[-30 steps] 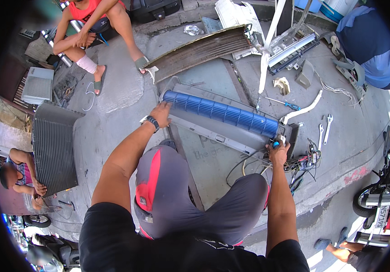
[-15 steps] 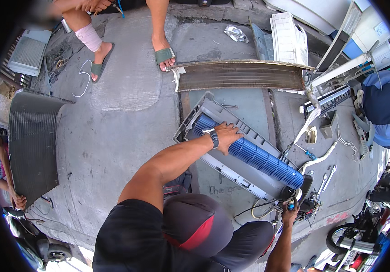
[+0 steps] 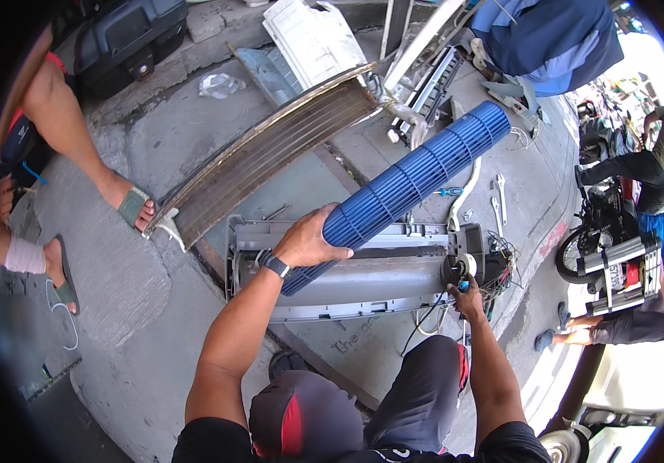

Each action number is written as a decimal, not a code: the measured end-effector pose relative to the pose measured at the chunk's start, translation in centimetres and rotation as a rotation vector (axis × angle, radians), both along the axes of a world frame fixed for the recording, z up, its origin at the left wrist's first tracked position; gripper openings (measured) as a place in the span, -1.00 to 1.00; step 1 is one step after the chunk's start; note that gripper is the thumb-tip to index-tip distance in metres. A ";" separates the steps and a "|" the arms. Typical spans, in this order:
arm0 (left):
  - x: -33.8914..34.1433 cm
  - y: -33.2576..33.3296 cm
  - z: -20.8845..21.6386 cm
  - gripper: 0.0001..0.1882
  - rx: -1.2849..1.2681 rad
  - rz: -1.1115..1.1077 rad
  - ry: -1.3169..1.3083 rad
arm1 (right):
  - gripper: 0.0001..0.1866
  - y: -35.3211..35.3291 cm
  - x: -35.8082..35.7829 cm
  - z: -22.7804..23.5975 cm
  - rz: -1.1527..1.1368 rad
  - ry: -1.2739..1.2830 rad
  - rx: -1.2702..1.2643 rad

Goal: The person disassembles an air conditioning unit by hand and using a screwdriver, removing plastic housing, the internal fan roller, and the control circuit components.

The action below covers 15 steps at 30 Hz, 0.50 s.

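My left hand [image 3: 309, 243] grips a long blue ribbed blower wheel [image 3: 417, 181] near its lower end. The wheel slants up to the right above a grey air conditioner housing [image 3: 316, 310], apart from its trough. At the housing's right end sits a round dark fan motor [image 3: 455, 270] with a pale shaft part. My right hand [image 3: 469, 299] is closed right at the motor's lower edge. Between its fingers shows a small blue thing [image 3: 464, 285] whose kind I cannot make out. Loose wires [image 3: 502, 262] bunch beside the motor.
Beyond the housing lies a long brown-grey panel [image 3: 270, 158], with a white cover [image 3: 313, 38] behind it. A blue-handled screwdriver [image 3: 448, 191] and wrenches [image 3: 499, 197] lie to the right. Another person's sandalled foot [image 3: 133, 207] is at left; motorcycles [image 3: 594, 255] stand at right.
My left hand has lifted the blue blower wheel out of the housing, its far end swinging up to the right. My right hand stays at the motor. The view has turned rightward.
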<state>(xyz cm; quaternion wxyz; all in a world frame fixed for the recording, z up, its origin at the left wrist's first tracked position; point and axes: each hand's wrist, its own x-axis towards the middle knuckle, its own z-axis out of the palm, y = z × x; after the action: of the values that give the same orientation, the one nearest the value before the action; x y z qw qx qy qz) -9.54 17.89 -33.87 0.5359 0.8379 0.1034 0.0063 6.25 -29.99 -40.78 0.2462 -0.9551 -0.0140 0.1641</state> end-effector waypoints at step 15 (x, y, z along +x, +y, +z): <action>23.8 -3.3 10.5 -0.35 -0.860 -0.079 0.280 | -0.43 11.4 -9.2 7.3 0.074 -0.112 0.312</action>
<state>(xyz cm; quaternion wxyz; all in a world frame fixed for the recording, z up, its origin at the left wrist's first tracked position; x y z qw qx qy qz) 14.22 14.60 -23.41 0.8160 0.5351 0.1363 -0.1711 -2.93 -18.61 -33.51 0.3843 -0.9117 -0.0884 0.1154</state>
